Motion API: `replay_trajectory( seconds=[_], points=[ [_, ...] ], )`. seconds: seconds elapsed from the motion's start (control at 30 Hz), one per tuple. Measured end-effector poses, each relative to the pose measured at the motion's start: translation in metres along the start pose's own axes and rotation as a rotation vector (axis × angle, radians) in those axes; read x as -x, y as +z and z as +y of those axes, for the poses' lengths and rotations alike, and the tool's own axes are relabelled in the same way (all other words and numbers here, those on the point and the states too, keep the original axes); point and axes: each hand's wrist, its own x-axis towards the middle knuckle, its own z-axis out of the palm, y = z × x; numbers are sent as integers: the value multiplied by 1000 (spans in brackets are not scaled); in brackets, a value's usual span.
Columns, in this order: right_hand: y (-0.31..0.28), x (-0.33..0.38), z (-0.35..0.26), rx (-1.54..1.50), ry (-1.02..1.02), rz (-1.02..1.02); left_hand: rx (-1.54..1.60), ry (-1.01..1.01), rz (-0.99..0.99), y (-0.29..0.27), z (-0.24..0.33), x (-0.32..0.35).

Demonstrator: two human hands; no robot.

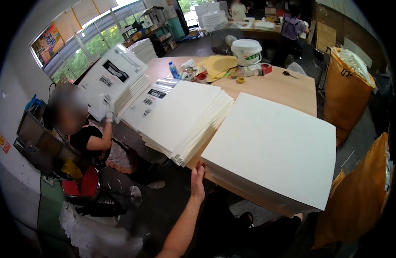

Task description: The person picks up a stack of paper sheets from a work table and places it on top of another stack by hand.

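Observation:
A tall, squared stack of white sheets [271,146] sits at the near edge of the wooden table. Against its near left corner is my left hand [198,180], fingers stretched upward and not wrapped round anything. My right hand [298,216] shows only as a sliver below the stack's near right corner; its fingers are hidden. Left of the tall stack lies a lower, fanned pile of white sheets [180,116], its edges uneven. Beyond that is a pile of printed sheets [148,99] in clear wrapping.
At left a co-worker's gloved hand [109,114] touches a tilted stack of printed packs [114,79]. A white bucket [246,52], tape rolls [265,68] and a bottle [174,70] stand on the table [292,92]. Orange sacks [351,92] flank its right side; a red chair [84,185] is at left.

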Motion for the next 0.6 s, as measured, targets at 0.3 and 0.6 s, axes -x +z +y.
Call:
replay_trajectory(
  seconds=[0.3, 0.6],
  points=[
    [22, -13, -8, 49, -11, -71, 23, 166, 101, 57, 13, -42],
    [31, -9, -5, 61, -36, -91, -151, 443, -102, 37, 4, -68]
  ],
)
